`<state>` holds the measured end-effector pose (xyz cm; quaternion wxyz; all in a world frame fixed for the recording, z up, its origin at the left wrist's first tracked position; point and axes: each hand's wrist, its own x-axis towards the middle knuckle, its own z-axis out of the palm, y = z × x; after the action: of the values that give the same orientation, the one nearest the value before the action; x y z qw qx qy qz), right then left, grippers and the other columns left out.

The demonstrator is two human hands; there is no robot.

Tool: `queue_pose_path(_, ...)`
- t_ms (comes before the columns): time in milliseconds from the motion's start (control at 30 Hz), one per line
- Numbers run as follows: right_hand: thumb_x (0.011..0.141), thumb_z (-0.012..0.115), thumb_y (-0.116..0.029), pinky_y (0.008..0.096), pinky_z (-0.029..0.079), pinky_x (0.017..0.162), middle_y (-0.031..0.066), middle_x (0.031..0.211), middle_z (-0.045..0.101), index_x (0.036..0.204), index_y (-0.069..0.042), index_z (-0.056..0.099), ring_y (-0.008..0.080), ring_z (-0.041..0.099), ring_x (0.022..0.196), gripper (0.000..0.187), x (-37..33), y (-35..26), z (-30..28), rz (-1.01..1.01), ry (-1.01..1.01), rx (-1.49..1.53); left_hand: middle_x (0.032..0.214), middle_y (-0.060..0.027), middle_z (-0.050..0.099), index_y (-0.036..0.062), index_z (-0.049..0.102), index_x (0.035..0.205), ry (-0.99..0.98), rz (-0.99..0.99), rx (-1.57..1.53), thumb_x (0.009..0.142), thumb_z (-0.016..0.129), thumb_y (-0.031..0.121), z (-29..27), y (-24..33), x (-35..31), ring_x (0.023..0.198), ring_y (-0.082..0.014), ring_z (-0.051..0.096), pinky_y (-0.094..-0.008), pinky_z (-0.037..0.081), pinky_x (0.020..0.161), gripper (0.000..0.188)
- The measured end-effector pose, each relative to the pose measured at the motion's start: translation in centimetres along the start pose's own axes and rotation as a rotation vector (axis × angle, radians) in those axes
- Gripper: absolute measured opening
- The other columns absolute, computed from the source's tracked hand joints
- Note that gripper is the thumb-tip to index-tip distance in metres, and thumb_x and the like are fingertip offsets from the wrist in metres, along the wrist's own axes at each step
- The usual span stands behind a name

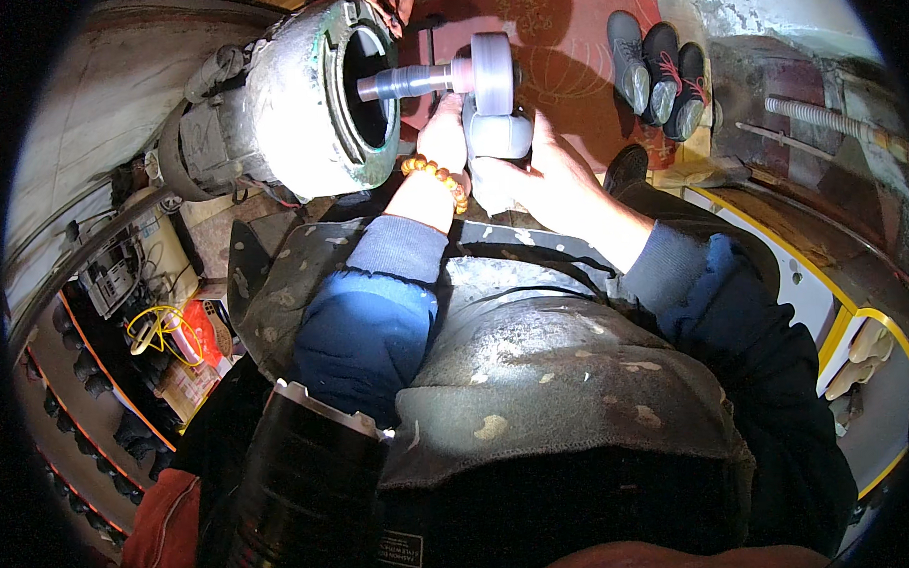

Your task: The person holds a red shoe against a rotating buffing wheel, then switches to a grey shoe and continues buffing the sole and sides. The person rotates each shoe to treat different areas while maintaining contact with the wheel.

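Observation:
A whitish wheel (492, 74), its rim streaked by motion blur, sits on a metal shaft (403, 82) that sticks out of a big round machine housing (313, 99). Just below the wheel is a pale grey, rounded piece (499, 137) that looks like a shoe; glare and my hands hide part of its shape. My left hand (442, 139), with an orange bead bracelet (433, 175) at the wrist, closes on its left side. My right hand (543, 176) grips it from the right. The piece appears to touch the wheel's lower edge, though glare blurs the contact.
Three dark shoes (659, 75) with shiny toes stand in a row on the right, beside a red mat (576, 39). A yellow-edged white cabinet (779, 263) is at right. Racks (87, 377) of dark items stand at left, near a yellow cord (156, 324).

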<state>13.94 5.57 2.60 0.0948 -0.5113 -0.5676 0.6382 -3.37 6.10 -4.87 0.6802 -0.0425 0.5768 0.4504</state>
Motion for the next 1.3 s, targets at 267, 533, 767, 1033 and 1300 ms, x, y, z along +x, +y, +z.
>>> queue_pose_path(267, 0.094, 0.086, -0.026, 0.0348, 0.066, 0.084, 0.0148, 0.113, 0.074, 0.148, 0.01, 0.04, 0.0188, 0.076, 0.093, 0.079, -1.4, 0.3, 0.6, -0.072, 0.147, 0.029, 0.122, -0.0116, 0.077, 0.0008, 0.076, 0.131, -0.014, 0.158, 0.105, 0.105, 0.069, 0.052, 0.2, -0.9, -0.9, 0.101, -0.0229, 0.075, -0.0385, 0.062, 0.088, 0.057)
queue_pose_path(533, 0.093, 0.084, -0.037, 0.0368, 0.065, 0.086, 0.0175, 0.117, 0.074, 0.145, 0.008, 0.045, 0.0221, 0.077, 0.09, 0.079, 0.7, -0.9, -0.3, 0.034, 0.005, -0.086, 0.118, -0.0095, 0.077, 0.0095, 0.066, 0.135, -0.024, 0.009, -0.048, 0.112, 0.056, 0.038, -0.6, -0.5, 0.3, 0.105, -0.026, 0.075, -0.0428, 0.063, 0.094, 0.038)
queue_pose_path(767, 0.089, 0.085, -0.041, 0.0394, 0.061, 0.096, 0.0244, 0.124, 0.073, 0.15, 0.006, 0.044, 0.032, 0.077, 0.109, 0.087, 0.1, -3.2, -0.6, -0.037, -0.006, -0.254, 0.123, -0.0115, 0.076, 0.0042, 0.068, 0.134, -0.155, -0.023, -0.254, 0.112, 0.053, 0.047, -1.1, -0.3, -1.9, 0.105, -0.029, 0.076, -0.0442, 0.064, 0.094, 0.05)
queue_pose_path(1033, 0.085, 0.086, -0.038, 0.0422, 0.058, 0.104, 0.0262, 0.129, 0.071, 0.148, 0.007, 0.046, 0.0325, 0.073, 0.12, 0.088, 0.2, -2.2, -0.6, 0.159, 0.039, -0.094, 0.123, -0.0113, 0.076, 0.0052, 0.068, 0.134, 0.013, 0.091, -0.283, 0.112, 0.052, 0.047, 0.3, -2.1, -1.0, 0.106, -0.0287, 0.076, -0.0444, 0.064, 0.095, 0.049)
queue_pose_path(1300, 0.086, 0.084, -0.034, 0.0441, 0.056, 0.107, 0.0278, 0.132, 0.069, 0.144, 0.008, 0.049, 0.0365, 0.071, 0.124, 0.079, 0.3, -3.2, -0.9, 0.078, -0.008, -0.233, 0.123, -0.0111, 0.076, 0.0062, 0.068, 0.133, -0.07, 0.046, -0.34, 0.112, 0.051, 0.047, -0.3, -1.8, -2.1, 0.107, -0.0285, 0.075, -0.0446, 0.063, 0.096, 0.049)
